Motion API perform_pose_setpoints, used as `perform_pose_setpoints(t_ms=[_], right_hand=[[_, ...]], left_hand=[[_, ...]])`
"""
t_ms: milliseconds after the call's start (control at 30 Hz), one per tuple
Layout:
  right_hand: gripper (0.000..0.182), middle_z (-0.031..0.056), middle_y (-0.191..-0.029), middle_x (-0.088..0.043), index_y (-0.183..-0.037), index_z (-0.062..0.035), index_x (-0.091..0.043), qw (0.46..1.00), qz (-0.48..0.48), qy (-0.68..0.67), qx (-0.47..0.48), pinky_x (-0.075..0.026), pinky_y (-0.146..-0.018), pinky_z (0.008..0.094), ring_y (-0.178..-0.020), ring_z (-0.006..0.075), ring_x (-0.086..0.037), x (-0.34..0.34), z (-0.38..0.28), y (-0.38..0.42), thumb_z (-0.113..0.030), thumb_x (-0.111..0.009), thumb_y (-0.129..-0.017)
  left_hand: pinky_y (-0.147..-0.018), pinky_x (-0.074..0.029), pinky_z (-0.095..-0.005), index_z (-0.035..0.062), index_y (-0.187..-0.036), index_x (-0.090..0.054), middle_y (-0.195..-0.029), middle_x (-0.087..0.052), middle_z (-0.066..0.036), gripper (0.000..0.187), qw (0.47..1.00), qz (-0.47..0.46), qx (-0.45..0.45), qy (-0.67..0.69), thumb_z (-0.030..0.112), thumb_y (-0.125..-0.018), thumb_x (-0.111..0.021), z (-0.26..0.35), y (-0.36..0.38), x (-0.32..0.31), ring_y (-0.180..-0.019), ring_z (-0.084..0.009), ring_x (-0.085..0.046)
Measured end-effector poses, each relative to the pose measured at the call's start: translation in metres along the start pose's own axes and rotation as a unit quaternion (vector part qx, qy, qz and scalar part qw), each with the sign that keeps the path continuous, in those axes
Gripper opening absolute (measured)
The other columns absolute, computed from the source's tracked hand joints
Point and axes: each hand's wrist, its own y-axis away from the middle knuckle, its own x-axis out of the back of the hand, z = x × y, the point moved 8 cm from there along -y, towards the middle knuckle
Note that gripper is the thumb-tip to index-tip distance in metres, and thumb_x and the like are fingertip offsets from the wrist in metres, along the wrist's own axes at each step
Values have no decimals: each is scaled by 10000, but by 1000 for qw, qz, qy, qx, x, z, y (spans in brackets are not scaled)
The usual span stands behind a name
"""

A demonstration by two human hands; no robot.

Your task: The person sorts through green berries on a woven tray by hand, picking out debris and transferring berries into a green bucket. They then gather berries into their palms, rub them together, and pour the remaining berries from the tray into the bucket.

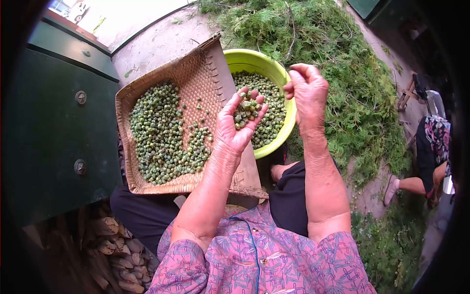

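My left hand (231,131) is palm up and cupped around a handful of small green cones (247,110), above the edge between a woven winnowing basket (196,81) and a yellow-green tub (290,109). My right hand (311,97) is raised over the tub's right rim, thumb and fingertips pinched together; whether something tiny is between them cannot be made out. Many green cones (161,132) lie heaped in the left part of the basket, with a few scattered toward its flat lip. More cones (270,95) fill much of the tub.
Cut evergreen branches (342,98) cover the ground behind and right of the tub. A dark green metal door (58,127) stands at the left, above split firewood (122,250). Another person's leg (411,185) shows at the far right.
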Motion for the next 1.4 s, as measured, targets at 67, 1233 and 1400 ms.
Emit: perform_pose_setpoints(t_ms=[67,1233,1400], right_hand=[[188,129,-987,-615,-992,5,-627,982,114,132,74,-521,-686,285,-808,162,-616,41,-4,-15,10,-569,-813],[82,122,-853,-547,-853,-42,-621,911,-239,261,213,-475,-710,377,-789,292,-577,-64,-6,45,-111,-594,-817],[89,149,-916,-534,-908,-54,-562,891,-213,337,215,-502,-679,428,-754,340,-625,-63,-9,45,-104,-568,-835]], left_hand=[[-1029,-363,-541,27,-1199,-497,-1226,-515,-206,333,999,-23,7,21,252,-957,-459,0,0,-2,-1177,-368,-470],[-907,-456,-416,57,-1166,-523,-1117,-574,-78,387,1000,14,19,-19,367,-935,-517,-9,-3,10,-1048,-198,-543],[-866,-492,-399,72,-1042,-620,-1059,-632,-65,227,995,30,-24,-92,227,-877,-632,-1,2,16,-993,-200,-593]])
